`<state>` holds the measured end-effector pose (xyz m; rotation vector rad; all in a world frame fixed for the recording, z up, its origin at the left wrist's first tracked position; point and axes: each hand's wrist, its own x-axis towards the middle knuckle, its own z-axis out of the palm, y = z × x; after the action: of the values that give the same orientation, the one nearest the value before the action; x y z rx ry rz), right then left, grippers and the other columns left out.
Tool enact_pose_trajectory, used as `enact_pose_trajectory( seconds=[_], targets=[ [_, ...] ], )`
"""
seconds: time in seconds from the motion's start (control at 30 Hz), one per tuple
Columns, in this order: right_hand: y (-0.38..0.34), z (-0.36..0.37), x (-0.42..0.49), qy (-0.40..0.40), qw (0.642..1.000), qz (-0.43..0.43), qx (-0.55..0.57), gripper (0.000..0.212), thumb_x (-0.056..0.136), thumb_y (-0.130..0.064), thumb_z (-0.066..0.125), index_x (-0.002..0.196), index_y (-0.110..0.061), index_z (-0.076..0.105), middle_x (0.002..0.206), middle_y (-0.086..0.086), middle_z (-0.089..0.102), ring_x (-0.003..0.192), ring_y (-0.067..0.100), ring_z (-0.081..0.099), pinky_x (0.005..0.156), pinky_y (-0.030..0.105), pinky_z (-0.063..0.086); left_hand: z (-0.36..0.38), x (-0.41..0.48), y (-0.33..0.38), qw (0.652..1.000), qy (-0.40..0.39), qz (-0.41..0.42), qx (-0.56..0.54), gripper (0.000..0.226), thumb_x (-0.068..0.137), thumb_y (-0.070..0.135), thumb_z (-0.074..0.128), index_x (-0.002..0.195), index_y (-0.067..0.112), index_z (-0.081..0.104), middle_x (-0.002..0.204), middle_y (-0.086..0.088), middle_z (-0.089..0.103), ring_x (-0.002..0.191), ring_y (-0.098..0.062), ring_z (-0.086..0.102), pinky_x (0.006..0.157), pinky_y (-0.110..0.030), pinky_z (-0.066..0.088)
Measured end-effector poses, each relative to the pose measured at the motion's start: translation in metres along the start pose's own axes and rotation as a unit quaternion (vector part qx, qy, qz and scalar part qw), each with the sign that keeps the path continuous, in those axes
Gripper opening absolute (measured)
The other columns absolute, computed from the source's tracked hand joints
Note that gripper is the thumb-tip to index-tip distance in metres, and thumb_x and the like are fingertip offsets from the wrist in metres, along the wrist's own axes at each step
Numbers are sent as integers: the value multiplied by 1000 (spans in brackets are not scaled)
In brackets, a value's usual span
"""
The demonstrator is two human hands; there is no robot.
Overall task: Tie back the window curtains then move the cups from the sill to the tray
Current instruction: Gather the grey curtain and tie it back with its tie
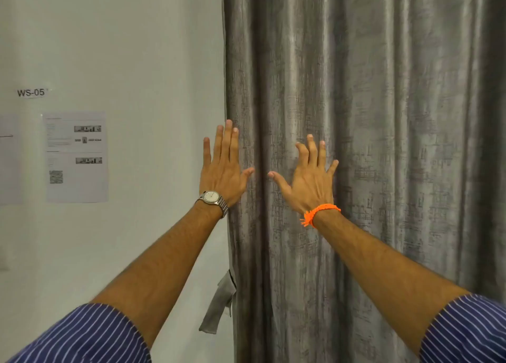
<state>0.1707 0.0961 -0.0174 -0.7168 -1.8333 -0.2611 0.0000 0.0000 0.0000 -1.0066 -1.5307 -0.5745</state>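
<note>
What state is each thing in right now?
Curtain: drawn across, hanging loose, not tied back.
Tie strap: dangling free at curtain's left edge.
Left hand: open, fingers straight, at curtain's left edge.
Right hand: open, fingers spread, over the folds.
Paper sheet: stuck flat on wall.

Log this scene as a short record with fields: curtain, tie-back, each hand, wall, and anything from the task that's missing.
curtain: grey, hanging in folds, not tied back
tie-back: grey strap dangling loose at curtain's left edge
left hand: open, fingers straight, at curtain's left edge; wristwatch
right hand: open, fingers spread, before the curtain; orange wristband
wall: white, printed sheet, label WS-05
not in view: cups, sill, tray
</note>
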Motion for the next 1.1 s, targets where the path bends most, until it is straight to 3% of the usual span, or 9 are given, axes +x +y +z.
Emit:
enact_pose_trajectory(
  seconds=[0.23, 0.33, 0.37, 0.43, 0.5, 0.63, 0.8, 0.93, 1.1],
  targets=[
    [-10, 33, 17, 2, 989, 136, 49, 129, 58, -80, 68, 152, -18, 6, 164, 6, -5, 149, 40, -3, 106, 75, 22, 28, 18, -9, 989, -1, -88, -121, 114, 76, 48, 70, 153, 5, -3, 161, -14, -7, 148, -33, -3, 119, -52, 5],
    [-13, 48, 24, 18, 973, 214, 87, 140, 52, -73, 77, 153, -21, -4, 164, 7, -5, 148, 44, 2, 106, 72, 28, 41, 22, -11, 965, -26, -157, -206, 114, 75, 36, 75, 153, 11, -5, 161, -13, 0, 145, -38, 16, 116, -55, 20],
    [-14, 51, 25, 19, 968, 234, 94, 142, 51, -71, 79, 153, -20, -5, 164, 8, -4, 147, 46, 4, 105, 71, 29, 45, 22, -11, 954, -26, -181, -238, 112, 75, 33, 75, 152, 14, -4, 161, -12, 8, 138, -40, 33, 109, -57, 35],
    [-14, 58, 26, 22, 959, 261, 107, 144, 50, -67, 83, 153, -19, -6, 164, 12, -2, 146, 49, 8, 106, 69, 31, 52, 23, -11, 932, -24, -221, -287, 107, 76, 26, 74, 151, 22, -1, 151, -11, 36, 102, -35, 63, 79, -47, 57],
    [-14, 64, 27, 23, 951, 282, 122, 144, 51, -63, 85, 153, -19, -6, 163, 14, 1, 145, 50, 12, 107, 66, 33, 58, 21, -9, 912, -23, -254, -320, 103, 76, 21, 73, 151, 23, 2, 126, -6, 60, 71, -24, 64, 62, -32, 55],
    [-12, 71, 31, 28, 938, 308, 155, 140, 53, -57, 88, 152, -19, -4, 162, 17, 13, 144, 44, 25, 107, 59, 38, 70, 19, -1, 884, -37, -286, -369, 92, 79, 11, 64, 152, 18, 9, 93, 2, 63, 60, -13, 54, 59, -28, 49],
    [-10, 72, 35, 46, 928, 328, 171, 126, 62, -49, 86, 152, -12, 7, 126, 20, 61, 112, 40, 61, 87, 47, 51, 80, 20, 10, 879, -44, -278, -384, 81, 81, 5, 60, 150, 12, 19, 102, -6, 68, 67, -16, 54, 70, -34, 54],
    [-7, 70, 38, 10, 939, 315, 140, 94, 79, -35, 79, 148, -5, 24, 111, 17, 67, 105, 39, 65, 85, 47, 53, 85, 20, 19, 867, -33, -280, -411, 73, 87, 5, 58, 150, 12, 22, 109, -8, 67, 71, -14, 53, 68, -31, 51],
    [-5, 67, 42, 2, 960, 262, 97, 27, 90, -11, 59, 116, -3, 57, 105, 20, 68, 98, 41, 65, 80, 44, 53, 85, 21, 28, 857, -42, -283, -428, 68, 91, 7, 55, 150, 11, 21, 119, -11, 63, 86, -25, 64, 73, -34, 54]
  ],
)
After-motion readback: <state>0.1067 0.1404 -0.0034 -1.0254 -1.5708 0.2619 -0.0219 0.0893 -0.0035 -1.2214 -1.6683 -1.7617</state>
